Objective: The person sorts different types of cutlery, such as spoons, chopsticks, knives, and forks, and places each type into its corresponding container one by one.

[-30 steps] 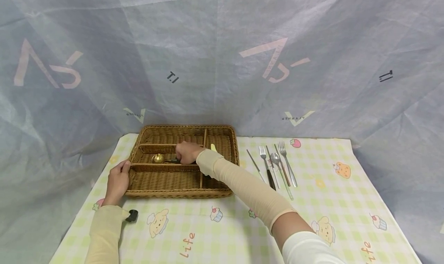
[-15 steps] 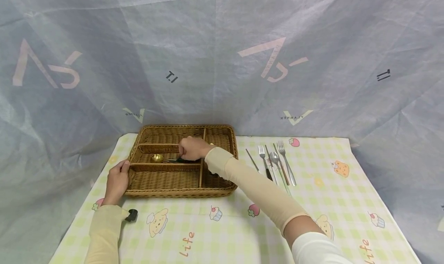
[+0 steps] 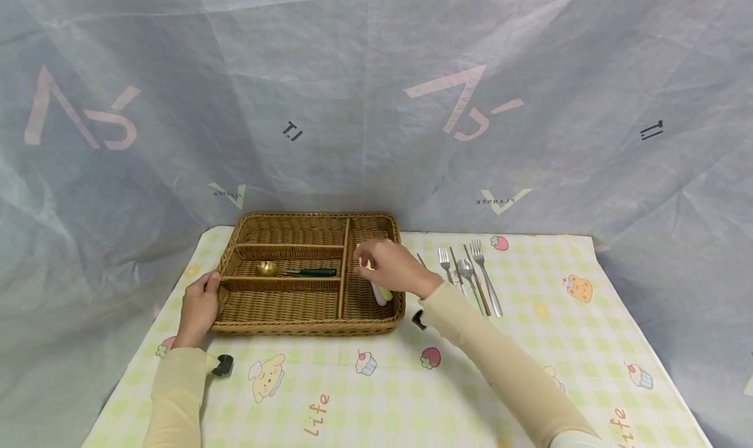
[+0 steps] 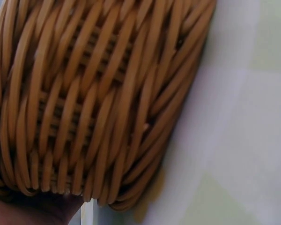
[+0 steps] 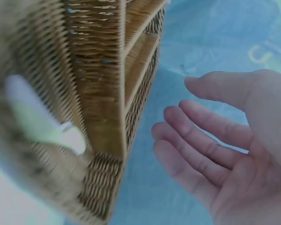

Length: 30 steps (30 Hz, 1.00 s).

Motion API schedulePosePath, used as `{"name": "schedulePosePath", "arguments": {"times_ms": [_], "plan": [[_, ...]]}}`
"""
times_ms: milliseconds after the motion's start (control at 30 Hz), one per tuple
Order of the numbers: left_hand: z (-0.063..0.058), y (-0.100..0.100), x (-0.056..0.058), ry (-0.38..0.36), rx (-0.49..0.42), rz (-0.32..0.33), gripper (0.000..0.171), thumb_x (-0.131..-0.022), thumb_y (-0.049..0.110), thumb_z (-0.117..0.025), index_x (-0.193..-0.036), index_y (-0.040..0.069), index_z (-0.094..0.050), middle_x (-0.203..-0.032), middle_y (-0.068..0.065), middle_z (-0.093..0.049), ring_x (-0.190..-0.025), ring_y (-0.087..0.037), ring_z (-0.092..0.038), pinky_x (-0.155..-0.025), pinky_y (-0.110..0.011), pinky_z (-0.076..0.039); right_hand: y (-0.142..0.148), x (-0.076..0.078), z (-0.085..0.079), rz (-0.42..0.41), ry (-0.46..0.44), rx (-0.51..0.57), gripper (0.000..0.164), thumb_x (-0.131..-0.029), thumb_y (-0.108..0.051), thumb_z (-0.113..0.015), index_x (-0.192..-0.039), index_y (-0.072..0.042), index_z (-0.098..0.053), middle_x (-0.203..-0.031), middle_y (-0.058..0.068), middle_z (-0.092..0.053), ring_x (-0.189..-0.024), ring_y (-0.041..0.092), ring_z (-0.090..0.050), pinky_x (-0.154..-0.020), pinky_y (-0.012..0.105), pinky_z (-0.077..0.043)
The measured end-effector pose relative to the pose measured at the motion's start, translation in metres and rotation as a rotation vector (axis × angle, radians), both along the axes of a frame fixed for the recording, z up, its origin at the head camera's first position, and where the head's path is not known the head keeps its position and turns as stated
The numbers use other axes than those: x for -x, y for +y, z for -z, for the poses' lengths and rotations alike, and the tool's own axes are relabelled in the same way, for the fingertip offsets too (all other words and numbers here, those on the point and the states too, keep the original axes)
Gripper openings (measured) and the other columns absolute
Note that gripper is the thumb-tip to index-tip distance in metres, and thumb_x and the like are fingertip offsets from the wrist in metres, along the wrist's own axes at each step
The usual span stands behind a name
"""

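Observation:
A brown wicker cutlery tray point(image 3: 276, 330) with several compartments stands at the back left of the table. My left hand point(image 3: 199, 309) grips its left rim, and in the left wrist view its woven side point(image 4: 75, 103) fills much of the frame. A gold spoon point(image 3: 267, 269) with a dark green handle point(image 3: 317, 273) lies in the middle left compartment. My right hand point(image 3: 391, 265) hovers over the right compartment, fingers relaxed and holding nothing, as the right wrist view shows. Under it, partly hidden, lie pale yellow and whitish handles point(image 3: 382, 295).
To the right of the tray lie several pieces of cutlery: two forks point(image 3: 478, 250) point(image 3: 444, 258), a spoon point(image 3: 465, 268) and thin sticks point(image 3: 479, 278). A checked tablecloth point(image 3: 270, 422) covers the table. A grey curtain point(image 3: 376, 108) hangs behind.
My right hand has let go of the green-handled gold spoon, left in the middle compartment, and moved right over the right compartment. The left hand has stayed on the tray's rim.

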State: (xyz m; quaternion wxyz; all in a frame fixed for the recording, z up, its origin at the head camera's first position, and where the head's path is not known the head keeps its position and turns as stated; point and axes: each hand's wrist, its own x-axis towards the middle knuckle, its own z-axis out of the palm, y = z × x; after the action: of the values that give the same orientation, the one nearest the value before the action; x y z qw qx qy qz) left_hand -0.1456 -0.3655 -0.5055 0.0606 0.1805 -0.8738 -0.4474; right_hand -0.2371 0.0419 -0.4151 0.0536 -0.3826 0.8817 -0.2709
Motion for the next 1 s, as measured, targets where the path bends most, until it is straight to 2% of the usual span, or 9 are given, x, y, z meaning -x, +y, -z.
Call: {"name": "schedulePosePath", "arguments": {"times_ms": [200, 333, 567, 767, 1000], "plan": [[-0.001, -0.001, 0.002, -0.017, -0.015, -0.011, 0.065, -0.119, 0.042, -0.025, -0.166, -0.002, -0.035, -0.168, -0.030, -0.034, -0.157, -0.052, -0.026, -0.127, -0.067, -0.027, 0.043, -0.024, 0.017, 0.109, -0.007, 0.092, 0.020, -0.103, -0.015, -0.076, -0.120, -0.007, -0.075, -0.099, -0.001, -0.073, -0.082, 0.009, -0.066, -0.071, 0.029, -0.059], [0.000, 0.001, 0.001, -0.014, -0.014, -0.013, 0.064, -0.119, 0.041, -0.027, -0.166, -0.002, -0.036, -0.168, -0.029, -0.034, -0.157, -0.051, -0.027, -0.127, -0.066, -0.027, 0.070, -0.040, 0.034, 0.185, 0.007, 0.137, 0.013, -0.100, -0.014, -0.078, -0.112, -0.009, -0.076, -0.093, -0.007, -0.069, -0.080, 0.006, -0.063, -0.070, 0.026, -0.058], [0.000, 0.002, 0.001, -0.006, -0.009, -0.016, 0.064, -0.119, 0.041, -0.027, -0.165, -0.002, -0.036, -0.169, -0.029, -0.034, -0.157, -0.051, -0.027, -0.127, -0.066, -0.027, 0.121, -0.059, 0.069, 0.314, 0.042, 0.211, 0.016, -0.095, -0.004, -0.081, -0.109, -0.002, -0.075, -0.084, -0.006, -0.065, -0.072, 0.005, -0.058, -0.064, 0.025, -0.056], [-0.001, 0.002, 0.000, 0.002, -0.006, -0.011, 0.064, -0.119, 0.041, -0.028, -0.165, -0.002, -0.037, -0.168, -0.029, -0.035, -0.157, -0.051, -0.028, -0.127, -0.067, -0.028, 0.167, -0.063, 0.087, 0.486, 0.034, 0.191, 0.013, -0.097, -0.002, -0.077, -0.109, 0.000, -0.074, -0.080, -0.003, -0.064, -0.068, 0.008, -0.058, -0.060, 0.026, -0.052], [-0.001, 0.001, 0.000, 0.008, -0.008, -0.020, 0.063, -0.119, 0.041, -0.029, -0.164, -0.003, -0.038, -0.167, -0.029, -0.036, -0.157, -0.051, -0.028, -0.127, -0.066, -0.028, 0.207, -0.053, 0.088, 0.659, -0.003, 0.100, 0.022, -0.101, -0.011, -0.075, -0.116, 0.005, -0.072, -0.088, 0.008, -0.070, -0.073, 0.018, -0.064, -0.058, 0.032, -0.051]]}}
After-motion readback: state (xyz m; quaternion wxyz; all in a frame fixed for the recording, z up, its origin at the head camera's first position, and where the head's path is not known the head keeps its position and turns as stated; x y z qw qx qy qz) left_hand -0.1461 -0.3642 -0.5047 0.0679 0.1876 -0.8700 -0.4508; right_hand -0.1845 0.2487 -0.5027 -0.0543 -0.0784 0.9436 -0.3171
